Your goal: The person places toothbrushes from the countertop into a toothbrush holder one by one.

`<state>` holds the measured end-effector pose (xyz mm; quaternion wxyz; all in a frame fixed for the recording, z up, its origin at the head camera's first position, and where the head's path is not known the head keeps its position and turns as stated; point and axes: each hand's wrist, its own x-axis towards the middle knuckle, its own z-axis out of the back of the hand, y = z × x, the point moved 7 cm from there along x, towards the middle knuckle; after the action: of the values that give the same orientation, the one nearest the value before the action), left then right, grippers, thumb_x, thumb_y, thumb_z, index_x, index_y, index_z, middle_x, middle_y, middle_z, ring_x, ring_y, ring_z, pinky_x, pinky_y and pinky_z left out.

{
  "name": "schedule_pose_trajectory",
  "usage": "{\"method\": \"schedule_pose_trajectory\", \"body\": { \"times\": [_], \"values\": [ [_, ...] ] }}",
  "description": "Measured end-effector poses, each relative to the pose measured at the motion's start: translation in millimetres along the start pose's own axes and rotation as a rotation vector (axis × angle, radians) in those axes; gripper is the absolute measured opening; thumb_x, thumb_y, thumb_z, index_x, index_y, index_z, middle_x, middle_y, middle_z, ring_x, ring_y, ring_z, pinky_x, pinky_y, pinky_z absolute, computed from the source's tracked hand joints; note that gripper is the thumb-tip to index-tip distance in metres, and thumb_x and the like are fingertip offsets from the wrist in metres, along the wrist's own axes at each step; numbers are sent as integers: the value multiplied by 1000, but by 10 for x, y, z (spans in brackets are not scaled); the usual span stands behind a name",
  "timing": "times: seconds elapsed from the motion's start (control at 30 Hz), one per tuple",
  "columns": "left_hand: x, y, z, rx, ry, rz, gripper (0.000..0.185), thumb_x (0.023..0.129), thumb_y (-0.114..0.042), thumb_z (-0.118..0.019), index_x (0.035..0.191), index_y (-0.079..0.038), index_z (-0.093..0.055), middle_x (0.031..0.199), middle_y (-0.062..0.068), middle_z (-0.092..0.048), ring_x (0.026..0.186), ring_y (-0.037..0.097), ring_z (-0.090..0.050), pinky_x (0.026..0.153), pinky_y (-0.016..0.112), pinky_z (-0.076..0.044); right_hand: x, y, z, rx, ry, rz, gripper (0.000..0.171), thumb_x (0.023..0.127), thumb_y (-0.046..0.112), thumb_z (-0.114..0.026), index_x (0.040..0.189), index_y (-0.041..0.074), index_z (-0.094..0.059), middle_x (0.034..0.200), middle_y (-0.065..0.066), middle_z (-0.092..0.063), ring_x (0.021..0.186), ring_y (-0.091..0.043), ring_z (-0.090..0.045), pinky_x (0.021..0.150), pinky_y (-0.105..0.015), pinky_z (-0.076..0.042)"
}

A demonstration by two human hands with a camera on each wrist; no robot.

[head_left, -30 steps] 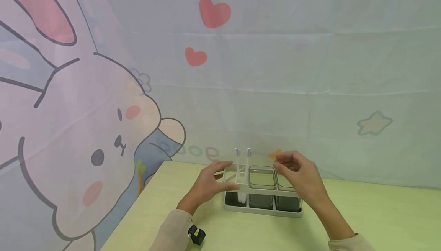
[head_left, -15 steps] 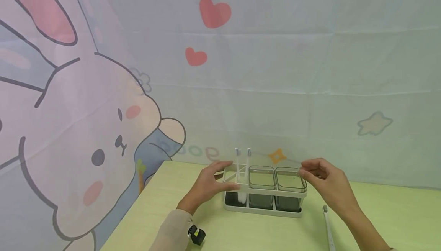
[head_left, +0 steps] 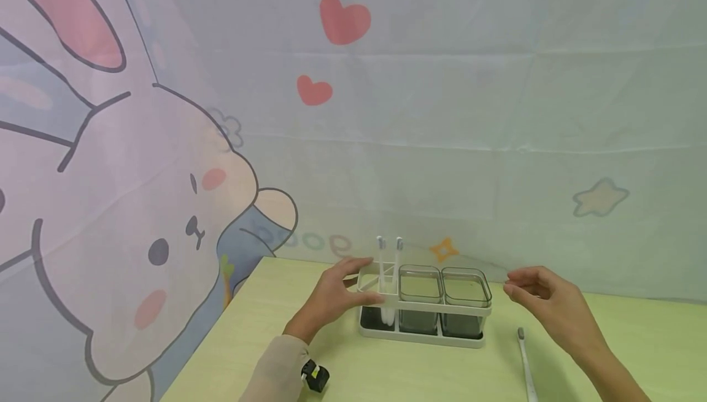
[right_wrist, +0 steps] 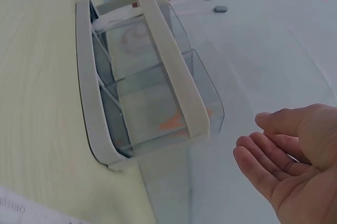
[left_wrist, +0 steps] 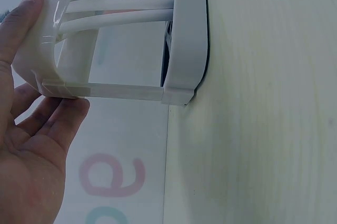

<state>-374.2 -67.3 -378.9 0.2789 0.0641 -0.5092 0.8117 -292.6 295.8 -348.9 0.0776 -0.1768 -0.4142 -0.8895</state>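
A white toothbrush holder (head_left: 436,309) stands upright on the table. Its left section holds two white toothbrushes (head_left: 381,267), heads up; two clear smoky cups (head_left: 421,288) fill the other sections. My left hand (head_left: 328,294) grips the holder's left end, thumb on the front of the upper rail and fingers round the side and back, as the left wrist view also shows. To the right of the holder, apart from it, my right hand (head_left: 558,310) hovers with loosely bent fingers and nothing in them. Below that hand a loose toothbrush (head_left: 527,365) lies on the table.
The pale yellow-green table (head_left: 652,340) meets a cloth backdrop (head_left: 442,113) printed with a rabbit, hearts and stars. A small black device (head_left: 316,377) sits at my left sleeve (head_left: 276,371).
My right hand has drawn away from the right cup, moving right and slightly down, which uncovers the cup and the loose toothbrush. The left hand and the holder have stayed in place.
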Motion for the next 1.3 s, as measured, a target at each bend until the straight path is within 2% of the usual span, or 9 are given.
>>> {"method": "schedule_pose_trajectory", "body": {
  "times": [0.2, 0.37, 0.57, 0.8, 1.13, 1.3],
  "values": [
    [1, 4, -7, 15, 4, -2, 76, 86, -26, -93, 151, -6, -59, 142, 12, -62, 135, 34, -57, 115, 47, -51, -17, -113, 10, 14, 44, -13, 37, 104, 33, -73, 127, 4, -70, 112, -5, -76, 92, -5, -71, 77, -18, -58],
    [2, 13, -15, -6, 3, 0, 76, 86, -22, -93, 151, -3, -58, 142, 12, -62, 135, 35, -57, 116, 52, -49, -17, -200, 13, 27, 92, -33, 36, 103, 32, -75, 125, 3, -70, 110, -4, -76, 92, -6, -72, 79, -18, -58],
    [7, 4, -11, -7, 1, 0, 75, 86, -21, -93, 151, -4, -59, 142, 12, -62, 136, 35, -57, 116, 50, -50, -12, -341, 5, 37, 175, -81, 38, 103, 31, -74, 127, 2, -68, 112, -4, -76, 94, -13, -74, 81, -21, -58],
    [10, 13, -4, -2, 5, 2, 76, 86, -24, -93, 151, -7, -59, 142, 10, -62, 137, 35, -56, 116, 54, -48, -13, -459, -11, 70, 260, -109, 38, 104, 29, -73, 125, -2, -67, 112, -8, -75, 99, -22, -74, 84, -24, -59],
    [10, 40, -8, 4, 8, 14, 77, 87, -24, -92, 152, -4, -57, 144, 10, -61, 138, 34, -55, 117, 52, -49, -2, -666, -106, 205, 428, -93, 34, 105, 15, -70, 122, -13, -63, 103, -13, -72, 92, -25, -73, 80, -31, -65],
    [20, 34, -9, 3, 1, 15, 76, 86, -23, -92, 151, -4, -58, 142, 11, -62, 136, 34, -56, 117, 55, -48, -2, -736, -114, 240, 447, -112, 33, 105, 11, -69, 121, -17, -60, 103, -12, -71, 92, -26, -74, 83, -35, -67]
  ]
}}
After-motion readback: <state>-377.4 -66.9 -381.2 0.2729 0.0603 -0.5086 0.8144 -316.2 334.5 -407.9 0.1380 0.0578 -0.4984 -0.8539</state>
